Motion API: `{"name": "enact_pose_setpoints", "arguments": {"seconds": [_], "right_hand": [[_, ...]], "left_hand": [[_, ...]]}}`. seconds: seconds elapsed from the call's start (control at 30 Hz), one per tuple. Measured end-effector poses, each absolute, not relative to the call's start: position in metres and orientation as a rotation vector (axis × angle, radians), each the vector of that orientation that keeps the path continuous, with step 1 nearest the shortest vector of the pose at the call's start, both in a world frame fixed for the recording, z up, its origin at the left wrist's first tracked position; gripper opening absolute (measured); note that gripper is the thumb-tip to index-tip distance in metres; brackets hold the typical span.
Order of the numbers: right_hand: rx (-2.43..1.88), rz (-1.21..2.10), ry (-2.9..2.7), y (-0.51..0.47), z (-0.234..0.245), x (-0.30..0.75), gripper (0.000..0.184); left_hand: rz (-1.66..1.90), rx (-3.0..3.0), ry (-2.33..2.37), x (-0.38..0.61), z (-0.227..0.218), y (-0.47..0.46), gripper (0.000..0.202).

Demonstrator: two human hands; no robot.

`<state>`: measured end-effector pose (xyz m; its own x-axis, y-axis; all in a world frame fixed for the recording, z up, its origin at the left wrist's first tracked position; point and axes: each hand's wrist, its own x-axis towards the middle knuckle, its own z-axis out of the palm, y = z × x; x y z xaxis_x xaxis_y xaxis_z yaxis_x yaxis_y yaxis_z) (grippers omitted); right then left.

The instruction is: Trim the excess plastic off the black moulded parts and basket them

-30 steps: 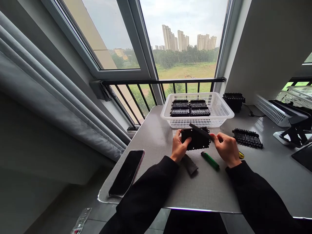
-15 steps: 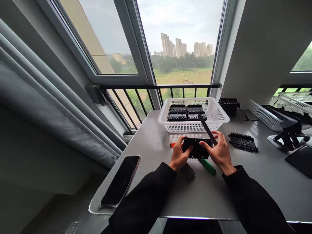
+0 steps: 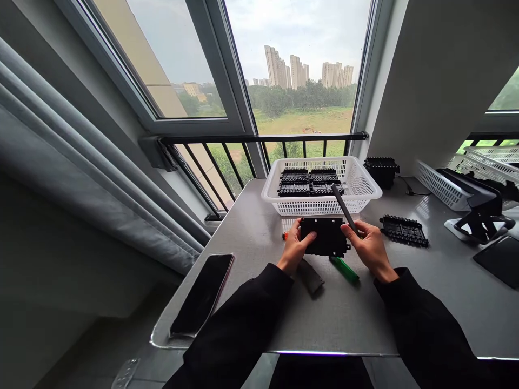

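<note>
My left hand (image 3: 295, 249) is closed on the left end of a black plastic panel (image 3: 327, 237), thumb across its flat face. Small tabs and notches run along the panel's edges. In my right hand (image 3: 371, 249) is a long, flat dark bar that looks like a file (image 3: 343, 206), pointing up and left past the panel's right end. A green-handled tool (image 3: 344, 269) and a dark grey block (image 3: 311, 278) lie on the table below the panel. An orange item (image 3: 285, 235) is partly hidden behind my left hand.
A white basket (image 3: 324, 206) holding several similar black panels (image 3: 294, 181) stands at the back. Another panel (image 3: 404, 231) lies to the right, with a black stack (image 3: 381, 172) behind it. A phone (image 3: 201, 295) rests at left; a black stand (image 3: 480, 210) is at far right.
The panel has turned so its smooth flat face shows more fully. My right hand has moved slightly right, off the panel's end, and the file stands a little steeper.
</note>
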<state>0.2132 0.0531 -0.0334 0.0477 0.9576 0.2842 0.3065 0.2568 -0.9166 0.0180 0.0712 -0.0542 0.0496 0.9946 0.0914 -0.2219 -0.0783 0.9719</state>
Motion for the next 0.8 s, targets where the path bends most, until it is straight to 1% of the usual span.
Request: {"name": "enact_pose_setpoints", "arguments": {"seconds": [0.2,0.33,0.43,0.5,0.6,0.67,0.8], "right_hand": [[-1.246,0.785,-1.515,0.052,-0.034,0.209,0.039],[-1.302,0.793,-1.529,0.052,-0.030,0.212,0.041],[-1.288,0.905,-1.561,0.052,-0.027,0.213,0.045],[-1.237,1.011,-1.579,0.051,-0.025,0.213,0.046],[-1.140,1.111,-1.548,0.051,-0.024,0.212,0.042],[-1.149,1.071,-1.486,0.052,-0.025,0.213,0.040],[-1.229,0.907,-1.380,0.055,-0.028,0.217,0.042]], "left_hand": [[1.409,1.203,1.102,0.019,-0.058,0.072,0.048],[1.524,1.029,1.050,0.019,-0.060,0.076,0.042],[1.570,0.846,1.031,0.019,-0.061,0.077,0.044],[1.539,0.785,1.006,0.019,-0.059,0.076,0.046],[1.475,0.824,0.985,0.019,-0.056,0.072,0.046],[1.444,0.910,1.022,0.020,-0.052,0.069,0.046],[1.304,1.149,1.078,0.021,-0.046,0.063,0.045]]}}
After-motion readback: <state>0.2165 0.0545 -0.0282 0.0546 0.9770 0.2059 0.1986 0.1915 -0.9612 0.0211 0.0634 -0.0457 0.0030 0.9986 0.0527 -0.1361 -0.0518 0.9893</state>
